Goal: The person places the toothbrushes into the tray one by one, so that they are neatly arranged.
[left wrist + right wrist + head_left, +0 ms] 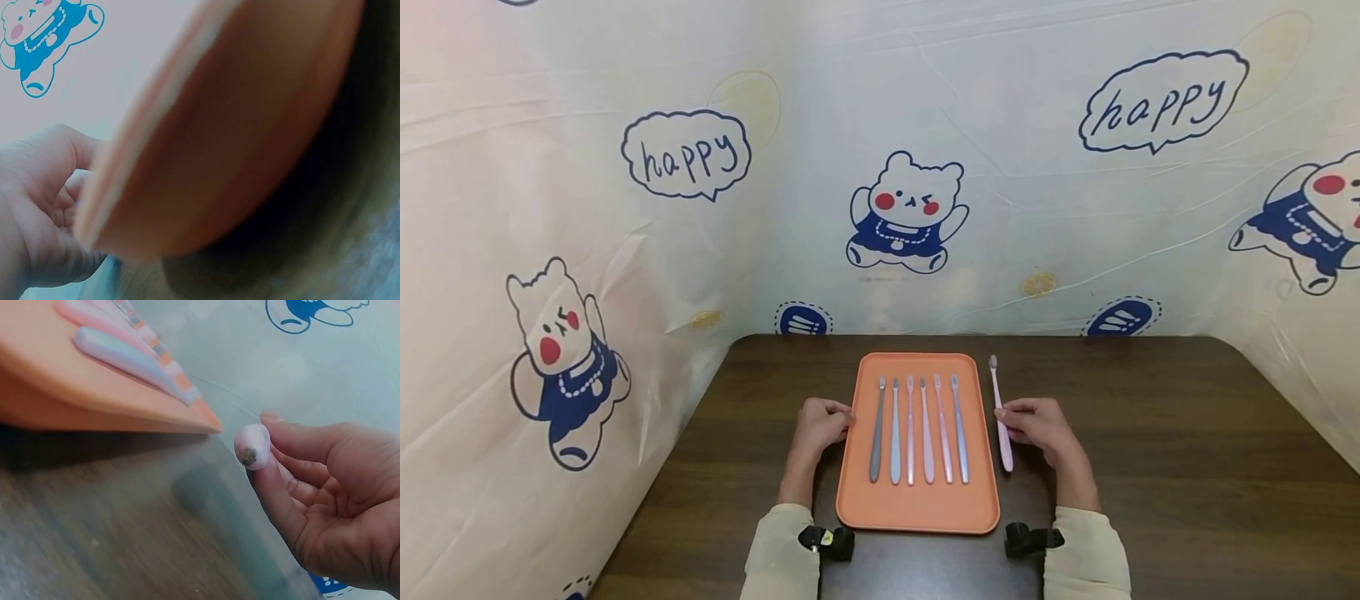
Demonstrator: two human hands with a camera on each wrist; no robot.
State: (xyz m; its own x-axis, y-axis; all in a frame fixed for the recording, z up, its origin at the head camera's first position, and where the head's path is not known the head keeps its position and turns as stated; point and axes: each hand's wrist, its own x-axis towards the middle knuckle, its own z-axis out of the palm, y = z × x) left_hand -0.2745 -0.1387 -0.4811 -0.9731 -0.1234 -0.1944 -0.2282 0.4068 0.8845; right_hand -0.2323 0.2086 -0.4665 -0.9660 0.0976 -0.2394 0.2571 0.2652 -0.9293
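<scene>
An orange tray (917,508) lies on the table with several toothbrushes side by side on it, heads toward the far end. Among them are a grey toothbrush (876,446), a light blue one (895,450) and a bluish-violet one (961,442). My left hand (820,427) grips the tray's left rim; in the left wrist view the tray's side hides its fingertips. To the right of the tray, my right hand (1041,427) pinches a pink toothbrush (1005,450) between thumb and fingers. Its handle end (252,442) faces the right wrist camera.
The dark wooden table (1187,467) ends at a printed curtain (985,108) behind and on both sides. Each forearm wears a black wrist strap, the left strap (835,543) and the right strap (1030,540) lying near the tray's front corners.
</scene>
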